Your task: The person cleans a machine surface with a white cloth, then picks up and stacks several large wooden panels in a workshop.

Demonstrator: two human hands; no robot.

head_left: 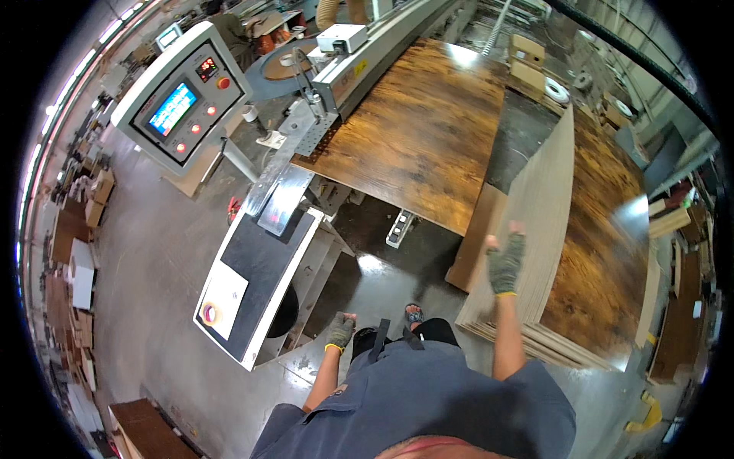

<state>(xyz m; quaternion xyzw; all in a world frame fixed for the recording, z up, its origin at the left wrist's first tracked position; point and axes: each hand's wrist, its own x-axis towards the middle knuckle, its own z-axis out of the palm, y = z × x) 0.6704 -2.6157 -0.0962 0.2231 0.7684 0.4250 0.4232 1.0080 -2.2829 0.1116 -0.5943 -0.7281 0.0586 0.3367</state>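
My right hand [506, 264], in a grey-green fingerless glove, is open over the pale layered edges of a stack of boards [544, 191]. Its fingers point away from me with the thumb apart; whether it touches the edges I cannot tell. The stack's top board [604, 237] has a dark brown wood-grain face. Low at my left side, my gloved left hand [340, 330] is loosely closed, with nothing visible in it. Ahead, a large wood-grain panel [417, 126] lies flat along the machine beam [382, 57], apart from both hands.
A control box [183, 99] with a lit screen and red buttons stands at the left. Nearer is a black-topped machine table [260, 260] with a white sheet [223, 298] and a tape roll [209, 312]. A brown board [475, 241] leans beside the stack. Cartons [527, 65] stand far right.
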